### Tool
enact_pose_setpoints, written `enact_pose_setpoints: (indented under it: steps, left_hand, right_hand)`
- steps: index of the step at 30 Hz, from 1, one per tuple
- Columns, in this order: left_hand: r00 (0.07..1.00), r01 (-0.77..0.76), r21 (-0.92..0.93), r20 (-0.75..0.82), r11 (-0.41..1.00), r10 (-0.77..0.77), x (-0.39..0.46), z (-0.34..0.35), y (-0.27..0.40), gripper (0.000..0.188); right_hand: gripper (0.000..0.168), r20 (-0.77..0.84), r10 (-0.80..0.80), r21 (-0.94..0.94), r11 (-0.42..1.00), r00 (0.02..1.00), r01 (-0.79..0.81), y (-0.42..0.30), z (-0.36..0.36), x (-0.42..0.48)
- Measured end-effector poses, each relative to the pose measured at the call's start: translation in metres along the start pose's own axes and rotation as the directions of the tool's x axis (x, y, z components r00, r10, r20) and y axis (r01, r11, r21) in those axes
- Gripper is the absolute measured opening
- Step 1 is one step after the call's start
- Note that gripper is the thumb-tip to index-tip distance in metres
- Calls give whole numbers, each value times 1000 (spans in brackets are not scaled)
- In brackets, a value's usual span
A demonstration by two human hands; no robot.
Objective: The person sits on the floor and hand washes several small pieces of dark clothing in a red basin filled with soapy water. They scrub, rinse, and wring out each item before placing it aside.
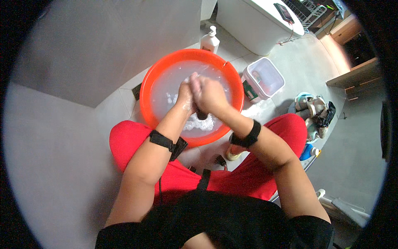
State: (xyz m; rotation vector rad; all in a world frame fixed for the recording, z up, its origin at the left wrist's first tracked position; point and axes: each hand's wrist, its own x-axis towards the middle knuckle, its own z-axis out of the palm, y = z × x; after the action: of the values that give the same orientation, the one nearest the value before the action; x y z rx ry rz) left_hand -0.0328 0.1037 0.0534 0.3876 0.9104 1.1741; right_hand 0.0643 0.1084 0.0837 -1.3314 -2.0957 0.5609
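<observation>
Over the round orange-red plastic basin (238, 93), my left hand (185, 95) and my right hand (211, 95) are clasped together. Between them they grip a dark item (202, 116), whose blunt end pokes out on the side nearest me. The fingers cover the rest of it, so its kind is unclear. Cloudy, soapy water (168, 77) fills the lower part of the basin. White foam (199, 124) floats beneath my wrists, and wet suds cling to my fingers.
Behind the basin stands a white pump bottle (210, 42). To its right are a lidded plastic tub (264, 79) and a basin of shoes (315, 109). A blue bottle (307, 152) lies by my right knee. A white bathtub (248, 23) and a grey wall (108, 40) bound the far side.
</observation>
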Motion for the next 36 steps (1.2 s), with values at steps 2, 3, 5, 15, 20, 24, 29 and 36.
enact_pose_setpoints:
  steps: [2, 3, 5, 15, 20, 24, 29, 36]
  left_hand:
    - [994, -103, 220, -11, 970, 108, 2, 10, -11, 29]
    - [992, -64, 206, 118, 976, 40, 1, 14, -12, 30]
    - [984, -161, 299, -30, 941, 178, 0, 9, -13, 30]
    - [987, -163, 148, 17, 975, 162, -6, 13, -9, 33]
    - [975, -215, 201, 105, 956, 197, 8, 4, -14, 28]
    - [995, -97, 46, -15, 994, 97, -1, 9, -13, 29]
    - [988, -152, 202, 60, 967, 143, -9, 12, -4, 26]
    - [996, -21, -115, 83, 993, 30, -9, 17, 16, 31]
  right_hand:
    - [40, -38, 187, 66, 981, 982, -184, 45, 1, 25]
    - [40, -33, 317, 117, 943, 948, -312, 57, -3, 32]
    - [40, -31, 197, 41, 980, 980, -195, 30, -2, 21]
    - [44, -95, 73, 13, 997, 993, -72, 21, -3, 13]
    - [40, -75, -47, -140, 989, 996, 37, 32, -1, 17]
    - [40, -59, 89, -85, 992, 994, -94, 17, -5, 14]
    - [42, -69, 124, -55, 990, 990, -128, 27, -7, 16]
    - [28, 462, 391, 838, 102, 796, -536, 73, -15, 43]
